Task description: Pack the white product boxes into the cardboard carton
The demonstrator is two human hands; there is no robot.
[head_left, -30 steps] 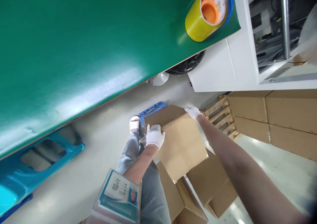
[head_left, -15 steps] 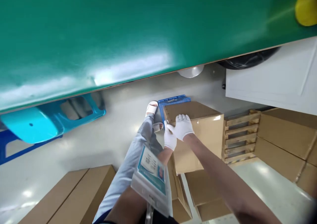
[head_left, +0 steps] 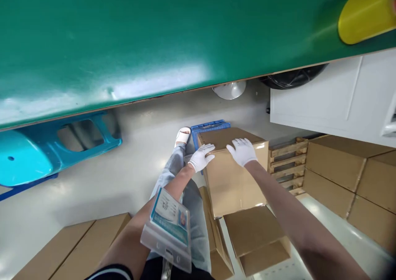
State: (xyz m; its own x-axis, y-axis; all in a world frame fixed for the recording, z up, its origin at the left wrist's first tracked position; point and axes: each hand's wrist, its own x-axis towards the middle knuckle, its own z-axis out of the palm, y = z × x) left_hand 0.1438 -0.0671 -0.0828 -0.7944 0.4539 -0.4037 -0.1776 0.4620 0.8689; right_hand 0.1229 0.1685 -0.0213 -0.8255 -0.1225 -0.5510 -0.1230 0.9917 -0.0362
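A brown cardboard box (head_left: 235,181) stands on the floor on top of other flat cartons, below the edge of a green table (head_left: 154,36). My left hand (head_left: 201,157), in a white glove, lies against the box's upper left edge with the fingers stretched out. My right hand (head_left: 241,151), also gloved, rests flat on the box's top edge, fingers spread. Neither hand is wrapped round anything. A badge in a clear sleeve (head_left: 168,226) hangs below my left forearm.
A blue crate (head_left: 210,127) sits behind the box, next to my white shoe (head_left: 183,135). A yellow tape roll (head_left: 366,13) lies on the table at the far right. A blue stool (head_left: 46,152), a wooden pallet (head_left: 286,160), stacked cartons (head_left: 346,168) and a white cabinet (head_left: 324,102) surround the spot.
My hands have moved apart: the right one slid rightward along the box's top edge, the left one shifted to the left corner. The box sits more upright than one second ago.
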